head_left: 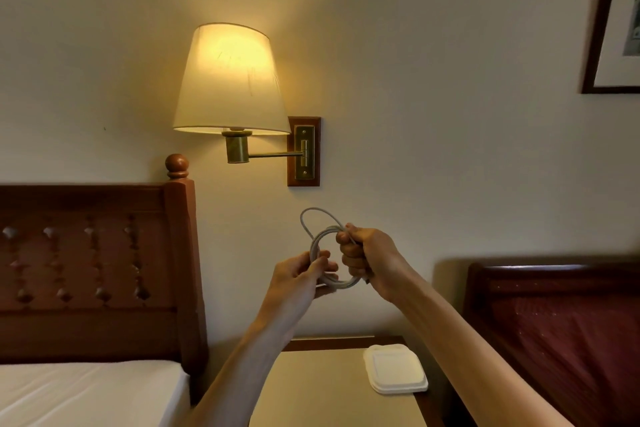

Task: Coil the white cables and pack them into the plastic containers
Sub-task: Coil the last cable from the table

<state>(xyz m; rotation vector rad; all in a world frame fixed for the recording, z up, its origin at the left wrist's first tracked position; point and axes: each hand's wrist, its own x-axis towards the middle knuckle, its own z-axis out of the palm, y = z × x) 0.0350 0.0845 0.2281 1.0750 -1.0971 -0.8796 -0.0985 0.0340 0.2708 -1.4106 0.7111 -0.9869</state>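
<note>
Raised before the wall, a coiled white cable [323, 246] is clamped by the left hand [301, 279] and the right hand [370, 258] above a closed plastic container [394, 373].

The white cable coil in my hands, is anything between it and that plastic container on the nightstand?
Nothing visible blocks the way. The white cable is held in the air by both hands, left hand and right hand. The plastic container sits below on the nightstand, its lid apparently closed.
</note>
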